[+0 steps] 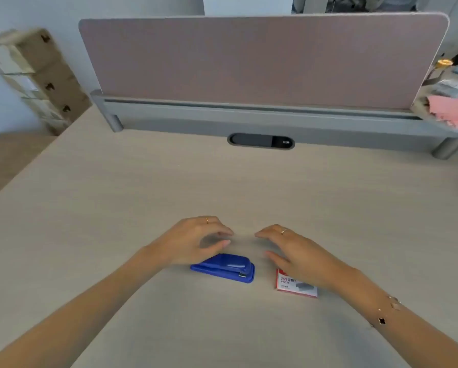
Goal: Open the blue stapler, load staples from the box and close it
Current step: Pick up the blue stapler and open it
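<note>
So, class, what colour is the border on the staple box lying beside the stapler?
Red, around a white label, on the staple box; seen in the head view, the only one.

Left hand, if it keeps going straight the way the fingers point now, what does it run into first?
The left hand points right, toward the fingertips of the right hand. Those would likely come first, across a bare strip of desk. The blue stapler sits nearer the camera, seemingly below that line, though depth is unclear.
</note>
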